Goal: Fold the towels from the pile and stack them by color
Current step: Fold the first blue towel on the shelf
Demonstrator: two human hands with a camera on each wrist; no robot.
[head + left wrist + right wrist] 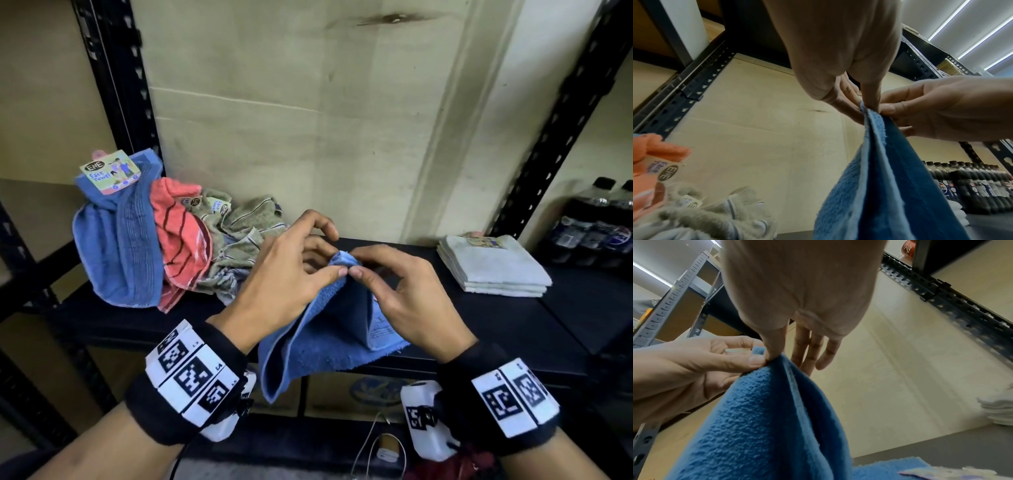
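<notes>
A blue towel [329,339] hangs from both hands over the front edge of the black shelf [513,329]. My left hand [291,270] pinches its raised top corner between thumb and forefinger. My right hand [394,284] pinches the same corner from the other side, thumb tip against thumb tip. In the left wrist view the blue towel [890,186] drops down from the left hand [869,105] pinch. In the right wrist view the right hand [774,353] grips the towel [764,418] top, other fingers straight. The unfolded pile [164,240] of blue, coral and grey-green towels lies at the left.
A stack of folded pale grey towels [493,267] sits at the shelf's right end. Dark soda bottles [596,229] stand beyond it. Black slotted uprights [116,85] frame the shelf against a beige back wall. Boxes and a cable lie below the shelf.
</notes>
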